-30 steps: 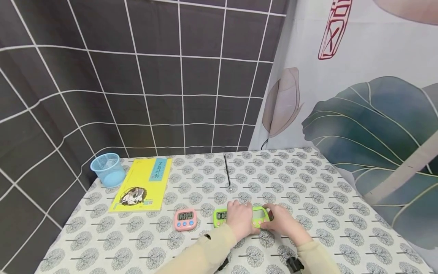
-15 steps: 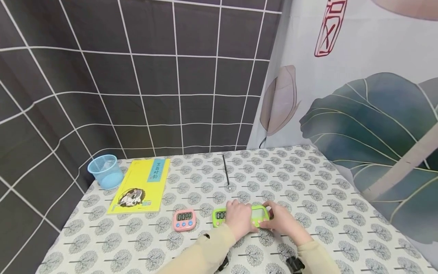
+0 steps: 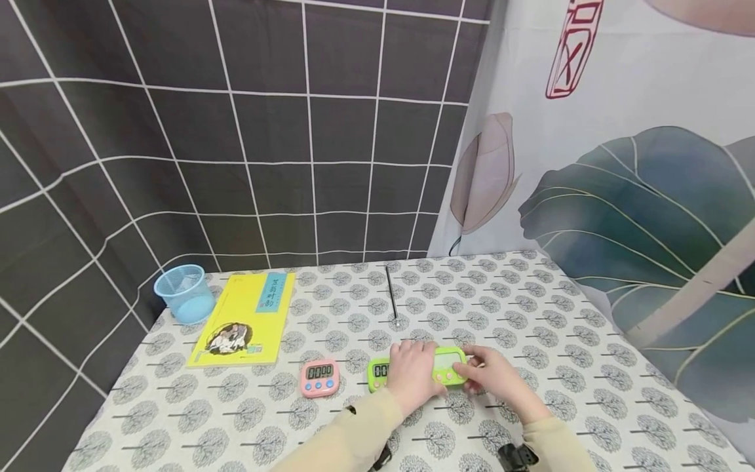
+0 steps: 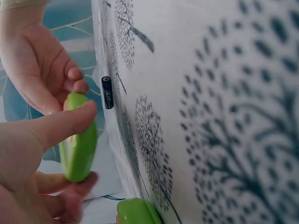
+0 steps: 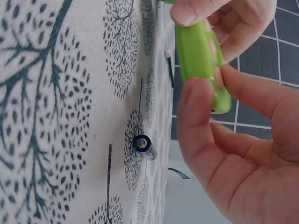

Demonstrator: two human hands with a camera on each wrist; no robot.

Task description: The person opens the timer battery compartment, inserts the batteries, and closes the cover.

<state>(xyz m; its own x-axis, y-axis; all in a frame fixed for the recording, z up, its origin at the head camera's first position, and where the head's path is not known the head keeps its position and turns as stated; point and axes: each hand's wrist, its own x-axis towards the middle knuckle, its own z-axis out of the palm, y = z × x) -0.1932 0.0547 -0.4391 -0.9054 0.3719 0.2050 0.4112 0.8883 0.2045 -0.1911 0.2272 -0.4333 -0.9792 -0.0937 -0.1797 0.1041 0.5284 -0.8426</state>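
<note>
Between my two hands is a lime-green digital timer with a blank grey screen and pink buttons. My left hand grips its left part, with the thumb across the lower edge in the left wrist view. At the other end, my right hand pinches it, thumb on the button side and a finger on the back. A second green timer, its screen showing digits, lies on the cloth, partly behind my left hand. One small dark battery lies on the cloth under the held timer, hidden in the head view.
A pink timer with blue buttons sits left of the hands. Farther back lie a yellow book and a thin black rod. A blue mesh basket stands at the back left corner, by the dark gridded curtain.
The held timer has risen slightly. My right thumb has shifted from its lower right corner up onto the button side. My left hand keeps its hold, and the other things stay put.
</note>
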